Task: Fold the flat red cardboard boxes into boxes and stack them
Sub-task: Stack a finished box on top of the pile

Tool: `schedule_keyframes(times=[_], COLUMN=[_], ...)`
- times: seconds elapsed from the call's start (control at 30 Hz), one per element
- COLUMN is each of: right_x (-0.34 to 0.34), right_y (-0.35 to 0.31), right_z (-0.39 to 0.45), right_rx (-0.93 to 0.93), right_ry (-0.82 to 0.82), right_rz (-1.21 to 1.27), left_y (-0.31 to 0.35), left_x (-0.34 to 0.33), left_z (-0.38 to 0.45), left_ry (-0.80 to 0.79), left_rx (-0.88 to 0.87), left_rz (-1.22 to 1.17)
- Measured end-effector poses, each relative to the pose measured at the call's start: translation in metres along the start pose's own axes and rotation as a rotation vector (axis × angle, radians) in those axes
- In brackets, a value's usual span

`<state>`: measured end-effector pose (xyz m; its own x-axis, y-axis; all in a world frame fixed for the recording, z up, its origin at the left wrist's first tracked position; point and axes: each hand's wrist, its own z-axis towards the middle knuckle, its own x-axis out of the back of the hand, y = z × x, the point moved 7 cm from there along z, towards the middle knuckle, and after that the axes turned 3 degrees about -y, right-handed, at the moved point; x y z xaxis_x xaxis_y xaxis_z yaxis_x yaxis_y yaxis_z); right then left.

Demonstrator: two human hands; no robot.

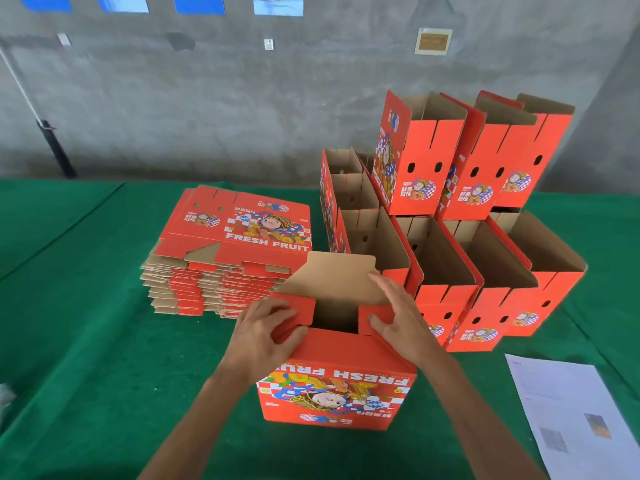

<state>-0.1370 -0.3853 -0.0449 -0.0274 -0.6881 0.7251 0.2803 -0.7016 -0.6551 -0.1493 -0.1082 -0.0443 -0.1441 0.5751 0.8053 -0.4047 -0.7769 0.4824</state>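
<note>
Rough grey concrete wall [242, 98] at the far side, w/ blue-and-white posters along its top edge and a small framed notice to the right; a dark pole leans at far left; in front, a table under green cloth [86, 341].

Both forearms reach in from the near edge to a red box being folded [336, 386], which stands near-centre on the cloth, printed side w/ "FRESH FRUIT" reading upside down toward the camera; left hand [263, 336] curls round the left red end flap, thumb on the near panel; right hand [398, 315] holds the right end flap, fingers fairly straight & spread, forefinger up against the raised brown back flap; top not yet closed.

Counts: 1 box in the hands; 1 stack of flat red boxes [228, 251] just left & beyond it, too many layers to count; folded boxes [485, 271] to the right, open-topped, about 6 on the bottom level that I can make out, plus 3 on top [460, 161] tilted left; exact total unclear; 1 printed paper sheet [571, 417] at near right.
</note>
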Motion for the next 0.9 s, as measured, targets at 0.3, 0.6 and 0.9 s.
schedule_keyframes(times=[0.3, 0.6, 0.9], right_x=[-0.002, -0.005, -0.009], right_y=[0.013, 0.021, 0.011], right_z=[-0.011, -0.01, -0.002], right_rx=[-0.049, -0.064, -0.091], right_ry=[0.091, -0.022, -0.122], right_rz=[0.175, 0.191, -0.151], left_y=[-0.011, -0.004, 0.003], left_x=[-0.012, -0.021, -0.035], left_z=[0.024, 0.027, 0.04], left_ry=[-0.122, -0.275, -0.358], left_rx=[0.115, 0.17, 0.189], left_rz=[-0.048, -0.275, 0.279])
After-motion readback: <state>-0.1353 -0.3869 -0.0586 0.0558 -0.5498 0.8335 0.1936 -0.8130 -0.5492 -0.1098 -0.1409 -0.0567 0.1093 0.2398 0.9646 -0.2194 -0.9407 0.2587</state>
